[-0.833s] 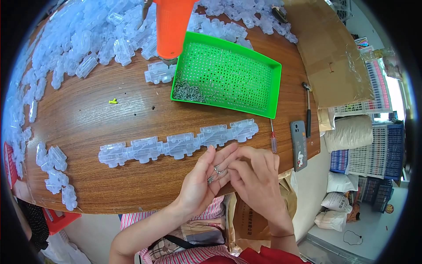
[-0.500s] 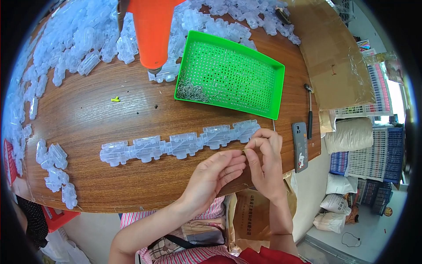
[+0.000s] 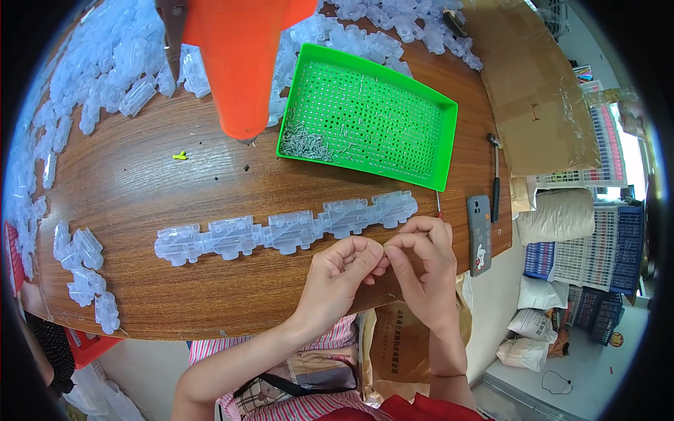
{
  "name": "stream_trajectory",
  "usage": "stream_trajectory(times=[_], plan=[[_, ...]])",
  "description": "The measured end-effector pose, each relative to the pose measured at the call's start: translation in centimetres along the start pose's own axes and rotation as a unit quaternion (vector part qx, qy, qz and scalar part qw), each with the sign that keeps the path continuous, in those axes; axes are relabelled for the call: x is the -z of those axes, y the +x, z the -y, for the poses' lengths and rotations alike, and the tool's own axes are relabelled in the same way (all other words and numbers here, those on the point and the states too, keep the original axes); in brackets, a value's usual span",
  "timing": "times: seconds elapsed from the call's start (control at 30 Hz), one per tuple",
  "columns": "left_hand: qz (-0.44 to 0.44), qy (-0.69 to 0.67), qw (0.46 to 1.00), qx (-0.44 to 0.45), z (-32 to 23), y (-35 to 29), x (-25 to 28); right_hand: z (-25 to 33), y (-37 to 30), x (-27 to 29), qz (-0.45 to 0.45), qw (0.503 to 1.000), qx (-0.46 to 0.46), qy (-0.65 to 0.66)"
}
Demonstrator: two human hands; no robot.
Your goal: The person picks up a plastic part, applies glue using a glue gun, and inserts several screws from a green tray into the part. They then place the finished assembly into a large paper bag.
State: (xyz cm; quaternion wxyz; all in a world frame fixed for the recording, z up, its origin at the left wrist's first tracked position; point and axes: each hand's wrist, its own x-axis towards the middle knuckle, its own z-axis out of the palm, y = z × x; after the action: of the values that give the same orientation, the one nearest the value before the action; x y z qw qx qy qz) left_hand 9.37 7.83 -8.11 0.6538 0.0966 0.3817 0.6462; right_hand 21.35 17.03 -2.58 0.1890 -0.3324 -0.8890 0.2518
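Note:
My left hand point(image 3: 338, 275) and my right hand point(image 3: 423, 270) meet fingertip to fingertip above the table's near edge. Both are closed in a pinch, and whatever sits between the fingertips is too small to name. Just beyond them lies a row of clear plastic housings point(image 3: 289, 231), set end to end across the wood. A green perforated tray point(image 3: 379, 116) stands farther back, with a heap of small metal screws point(image 3: 306, 144) in its near left corner. An orange tool point(image 3: 242, 77) hangs down over the table, left of the tray.
Large piles of clear plastic parts point(image 3: 105, 59) cover the far left, and a smaller cluster point(image 3: 86, 274) lies at the near left. A phone point(image 3: 479, 235) and a black-handled hammer point(image 3: 495, 179) are at the right. Small yellow piece point(image 3: 180, 156) lies left of centre. Cardboard point(image 3: 537, 105) borders the far right.
My left fingers have curled in from a spread pose, and the fingertips of both hands have come together. The orange tool hangs lower and larger in view.

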Motion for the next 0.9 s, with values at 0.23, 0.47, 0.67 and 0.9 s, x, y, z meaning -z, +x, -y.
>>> stream_trajectory(times=[0.23,0.47,0.67,0.9], plan=[[-0.027,-0.101,0.986,0.127,-0.4,0.4,0.1,-2.1,1.6,-1.7,-0.085,0.992,0.039,-0.087],[0.008,-0.096,0.99,0.098,0.2,0.0,0.3,-3.7,2.0,-2.4,-0.076,0.956,0.139,-0.246],[0.008,-0.101,0.99,0.094,0.5,0.0,0.4,-3.9,1.7,-2.6,-0.091,0.937,0.178,-0.287],[0.027,-0.24,0.961,0.138,-0.5,-0.2,0.2,-2.4,1.3,-1.4,-0.12,0.978,0.081,-0.152]])
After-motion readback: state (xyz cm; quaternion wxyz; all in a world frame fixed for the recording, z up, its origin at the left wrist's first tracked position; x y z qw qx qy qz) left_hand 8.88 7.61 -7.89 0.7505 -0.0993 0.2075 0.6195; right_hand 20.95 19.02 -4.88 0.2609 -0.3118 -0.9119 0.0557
